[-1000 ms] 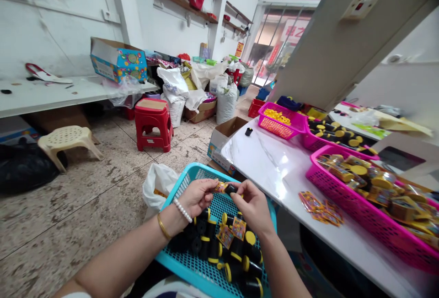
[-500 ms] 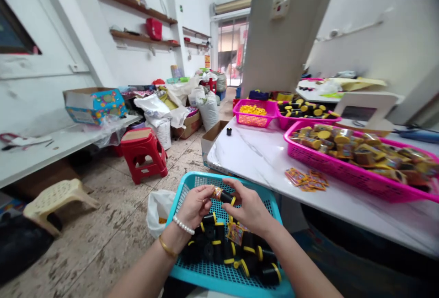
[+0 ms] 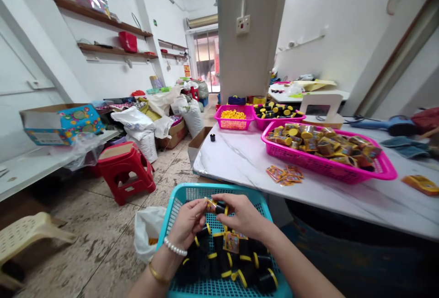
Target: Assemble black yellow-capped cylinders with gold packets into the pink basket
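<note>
Over a turquoise basket (image 3: 219, 186), my left hand (image 3: 188, 222) pinches a shiny printed plastic sleeve (image 3: 210, 205). The sleeve is around one end of a small black cylindrical container (image 3: 221, 209) with a yellow rim. Thumb and fingers of my right hand (image 3: 242, 214) grip that container from the other side; its far end is partly hidden by the fingers. Below, several black containers with yellow rims (image 3: 245, 250) lie jumbled in the basket. Among them is a flat printed sleeve (image 3: 231, 242).
On the white marbled table (image 3: 233, 156) are loose printed sleeves (image 3: 284, 175), a pink basket of wrapped containers (image 3: 329, 165), a pink basket of yellow rings (image 3: 233, 124) and one black piece (image 3: 212, 138). A white bag (image 3: 147, 231) and a red stool (image 3: 126, 172) stand to the left.
My view has swung to the right, so the room shifts left. Both hands stay over the basket, and the sleeve appears to cover part of the container as before.
</note>
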